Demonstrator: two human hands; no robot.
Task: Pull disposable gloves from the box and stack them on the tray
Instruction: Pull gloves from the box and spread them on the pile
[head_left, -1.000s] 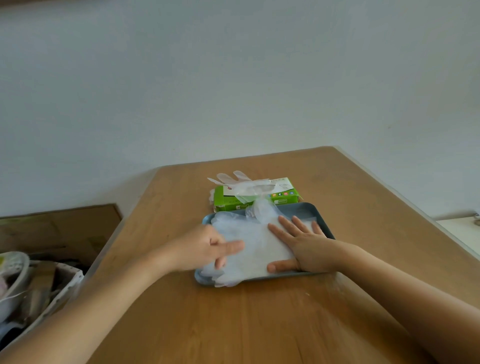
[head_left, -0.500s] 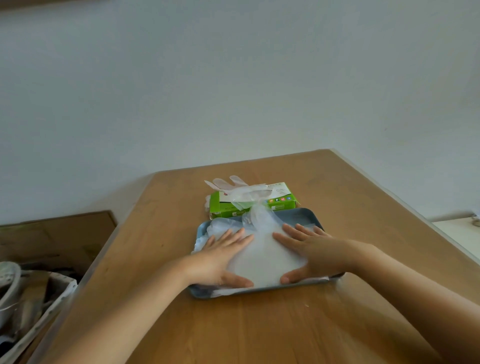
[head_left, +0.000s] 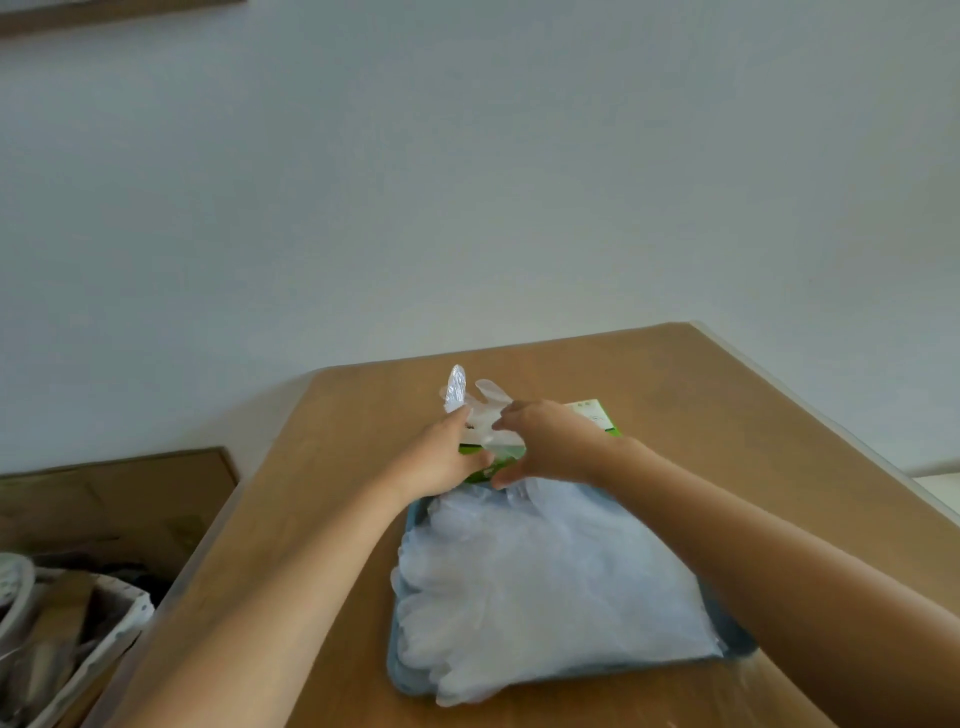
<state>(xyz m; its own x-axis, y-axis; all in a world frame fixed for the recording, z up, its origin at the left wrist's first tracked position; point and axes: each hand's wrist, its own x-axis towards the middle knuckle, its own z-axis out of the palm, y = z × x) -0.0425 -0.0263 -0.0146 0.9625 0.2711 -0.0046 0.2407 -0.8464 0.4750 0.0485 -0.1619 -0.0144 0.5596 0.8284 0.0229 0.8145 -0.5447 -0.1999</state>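
Observation:
A green glove box (head_left: 598, 414) lies on the wooden table just behind a blue tray (head_left: 740, 642). On the tray sits a flat stack of clear disposable gloves (head_left: 545, 582), spilling over its near left rim. One clear glove (head_left: 480, 397) sticks up out of the box top. My left hand (head_left: 441, 465) grips the box's left end, thumb across its front and forefinger up against the glove. My right hand (head_left: 548, 447) covers the middle of the box, its curled fingers and thumb pinching the base of that glove.
The table (head_left: 675, 384) ends at a far edge close behind the box and slants off on the right. Down at the lower left, beside the table, a white basket (head_left: 111, 639) holds clutter, with a brown board (head_left: 119, 499) behind it.
Both hands lifted off the glove stack on the tray and moved forward to the box. They now hold the box and the protruding glove. The camera has come closer to the tray.

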